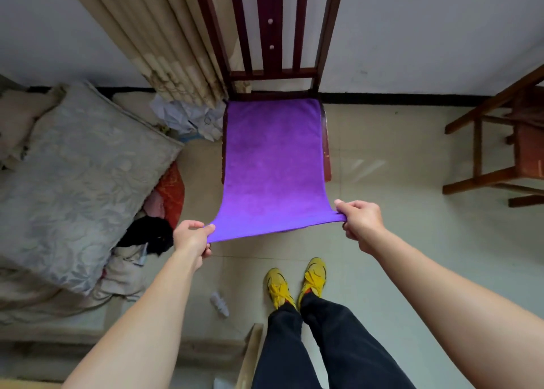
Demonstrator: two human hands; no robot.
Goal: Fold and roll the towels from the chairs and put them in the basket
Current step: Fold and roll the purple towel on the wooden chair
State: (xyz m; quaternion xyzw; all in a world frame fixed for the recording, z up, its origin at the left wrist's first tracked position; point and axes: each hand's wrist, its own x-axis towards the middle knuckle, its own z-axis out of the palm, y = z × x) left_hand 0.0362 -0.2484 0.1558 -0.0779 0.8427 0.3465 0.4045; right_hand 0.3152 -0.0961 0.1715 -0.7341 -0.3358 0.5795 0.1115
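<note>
Home bedrm: bed (73, 165), curtain (164, 50), wood chairs (273, 35).

Two bare forearms (153, 315), uncovered from the bottom edge up to the wrists. At the ends, a left hand (192, 237) and a right hand (360, 221), with a plain short thumbnail showing on the right one. Lower down, long black trousers (294, 356) of soft dull cloth, a bit loose, with small folds near the ankles. On the feet, bright yellow lace-up shoes (315, 275) with floppy yellow laces, thin dark lines along the sides, and a little red-orange at the top of the right one.
</note>
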